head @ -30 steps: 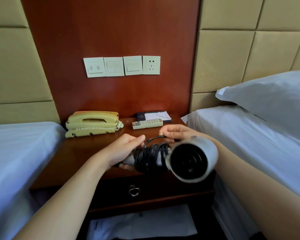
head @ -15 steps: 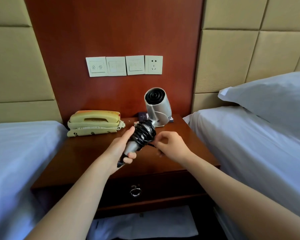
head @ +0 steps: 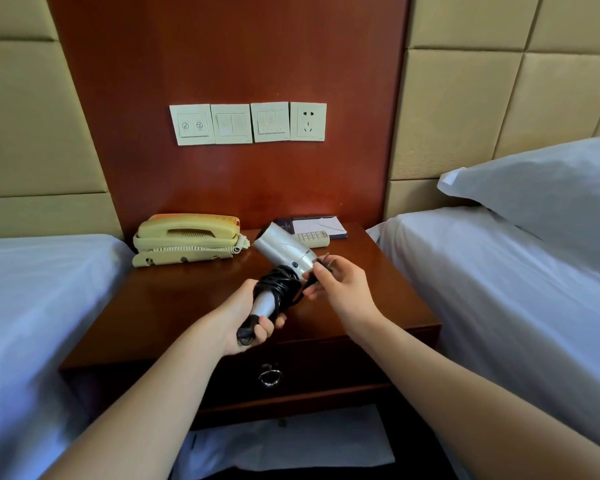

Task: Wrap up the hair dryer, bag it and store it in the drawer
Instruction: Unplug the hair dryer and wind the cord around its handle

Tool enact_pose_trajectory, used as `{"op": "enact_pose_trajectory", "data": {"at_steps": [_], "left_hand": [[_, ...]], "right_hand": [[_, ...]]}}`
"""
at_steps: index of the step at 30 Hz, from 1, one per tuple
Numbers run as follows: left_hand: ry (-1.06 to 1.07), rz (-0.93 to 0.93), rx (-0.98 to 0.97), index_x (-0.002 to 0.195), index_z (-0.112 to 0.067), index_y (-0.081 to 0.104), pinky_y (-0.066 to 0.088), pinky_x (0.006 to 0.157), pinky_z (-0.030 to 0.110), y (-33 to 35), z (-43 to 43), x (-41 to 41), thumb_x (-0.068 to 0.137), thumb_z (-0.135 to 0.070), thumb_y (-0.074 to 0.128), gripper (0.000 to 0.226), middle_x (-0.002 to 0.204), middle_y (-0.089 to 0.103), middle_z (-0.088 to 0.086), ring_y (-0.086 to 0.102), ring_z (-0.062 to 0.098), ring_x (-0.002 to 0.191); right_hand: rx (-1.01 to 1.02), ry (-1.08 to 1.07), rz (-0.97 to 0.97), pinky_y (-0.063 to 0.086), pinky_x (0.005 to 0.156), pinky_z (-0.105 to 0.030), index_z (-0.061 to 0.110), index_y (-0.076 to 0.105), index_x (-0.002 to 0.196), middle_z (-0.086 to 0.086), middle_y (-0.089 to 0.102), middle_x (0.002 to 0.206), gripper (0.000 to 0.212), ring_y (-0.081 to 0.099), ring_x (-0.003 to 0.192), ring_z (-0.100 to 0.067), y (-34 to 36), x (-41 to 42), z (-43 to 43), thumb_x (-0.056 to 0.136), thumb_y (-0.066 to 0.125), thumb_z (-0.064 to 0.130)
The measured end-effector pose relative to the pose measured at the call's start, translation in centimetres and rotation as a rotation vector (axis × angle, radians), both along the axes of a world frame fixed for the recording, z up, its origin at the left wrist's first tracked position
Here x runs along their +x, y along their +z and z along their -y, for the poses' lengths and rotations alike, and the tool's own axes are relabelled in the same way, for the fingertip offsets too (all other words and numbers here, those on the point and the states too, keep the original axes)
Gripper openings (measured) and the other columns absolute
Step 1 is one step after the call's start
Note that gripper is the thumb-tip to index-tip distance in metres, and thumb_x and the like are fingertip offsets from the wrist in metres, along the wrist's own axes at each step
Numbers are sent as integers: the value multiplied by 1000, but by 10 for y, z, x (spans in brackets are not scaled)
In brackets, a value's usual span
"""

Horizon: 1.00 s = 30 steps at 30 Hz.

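Two bare hands work above the front edge of the nightstand (head: pixel 174 317), whose drawer (head: pixel 291 372), with its ring pull, is shut below them. Nearest, the left hand (head: pixel 246 320) has its fingers curled tight around the lower handle of the hair dryer (head: pixel 284 252). Just beyond, the cord (head: pixel 279 285) lies coiled around the upper handle. The right hand (head: pixel 340 284) pinches the plug (head: pixel 321 268) between thumb and fingertips, prongs up, beside the dryer body. Compared with half a second ago, the barrel has tipped from upright to slanting back and left toward the telephone (head: pixel 187 237), and the right hand has moved from the coils to the plug end. Judged from this, winding is nearly finished; securing the plug, bagging and storing are not yet done. At the back edge lie a remote control (head: pixel 314 237) and a notepad (head: pixel 321 225).
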<state>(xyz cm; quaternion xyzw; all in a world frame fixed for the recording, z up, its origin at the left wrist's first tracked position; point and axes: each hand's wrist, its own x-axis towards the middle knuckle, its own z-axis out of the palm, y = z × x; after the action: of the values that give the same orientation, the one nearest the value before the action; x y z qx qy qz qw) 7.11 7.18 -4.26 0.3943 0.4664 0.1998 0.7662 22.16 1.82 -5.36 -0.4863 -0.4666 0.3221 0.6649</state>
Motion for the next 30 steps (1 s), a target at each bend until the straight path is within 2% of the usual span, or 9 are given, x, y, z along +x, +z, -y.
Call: {"op": "enact_pose_trajectory", "data": {"at_steps": [3, 5, 8, 11, 14, 17, 22, 26, 30], "left_hand": [[57, -111, 122, 85, 2, 53, 25, 27, 9, 0, 0, 0, 96, -53, 25, 63, 54, 52, 12, 34, 10, 26], [97, -299, 288, 93, 2, 55, 32, 31, 12, -6, -5, -3, 95, -58, 26, 67, 63, 56, 15, 41, 13, 30], [88, -622, 603, 92, 1, 60, 51, 55, 27, -13, -12, -11, 90, -64, 31, 71, 77, 60, 15, 62, 28, 57], [2, -812, 802, 60, -10, 42, 44, 64, 31, -12, -11, -19, 89, -64, 35, 61, 63, 51, 7, 59, 28, 63], [-13, -1037, 987, 76, -14, 49, 41, 67, 31, -8, -7, -18, 87, -62, 40, 50, 80, 57, 1, 57, 26, 77], [87, -943, 1155, 101, -21, 49, 42, 75, 34, -3, -8, -17, 86, -45, 54, 29, 103, 50, -3, 51, 23, 96], [119, -676, 1190, 89, -23, 54, 46, 78, 33, 0, -11, -7, 83, -14, 58, 12, 99, 55, 1, 53, 21, 87], [67, -748, 1170, 85, -18, 56, 41, 72, 29, 7, -15, -7, 85, -15, 59, 3, 90, 58, 3, 54, 20, 84], [-45, -889, 1134, 71, -11, 60, 40, 64, 31, 14, -21, -16, 88, -27, 59, 23, 73, 57, 10, 54, 24, 70]], "right_hand": [[-10, 7, -69, 49, 48, -16, 11, 58, 86, -11, 63, 80, 17, 60, 47, -5, 0, -3, -6, 96, 45, 5], [-11, 40, -127, 49, 51, -16, 9, 56, 90, -10, 62, 81, 16, 60, 48, -5, -2, -8, -10, 97, 43, 5], [-13, 83, -218, 51, 57, -19, 3, 49, 95, -13, 62, 84, 5, 61, 51, -8, -4, -12, -16, 97, 45, 5], [-30, 85, -279, 52, 60, -20, 1, 48, 96, -13, 65, 81, 8, 60, 50, -8, -4, -12, -18, 95, 50, 9], [-49, 77, -241, 47, 55, -19, 6, 57, 86, -11, 68, 83, 13, 53, 49, -7, -3, -11, -16, 95, 51, 12], [-108, 121, -175, 44, 51, -20, 10, 59, 91, -8, 68, 81, 15, 50, 49, -8, 0, -14, -12, 97, 47, 18], [-169, 178, -158, 36, 48, -26, 15, 47, 98, -7, 55, 64, 19, 39, 39, -13, -4, -21, -11, 102, 32, 25], [-224, 222, -41, 39, 56, -27, 13, 41, 112, -5, 48, 66, 20, 40, 37, -4, -4, -20, -14, 103, 25, 21], [-245, 212, 133, 42, 61, -28, 9, 36, 119, -4, 50, 66, 22, 44, 41, -4, -6, -16, -16, 103, 25, 19]]}}
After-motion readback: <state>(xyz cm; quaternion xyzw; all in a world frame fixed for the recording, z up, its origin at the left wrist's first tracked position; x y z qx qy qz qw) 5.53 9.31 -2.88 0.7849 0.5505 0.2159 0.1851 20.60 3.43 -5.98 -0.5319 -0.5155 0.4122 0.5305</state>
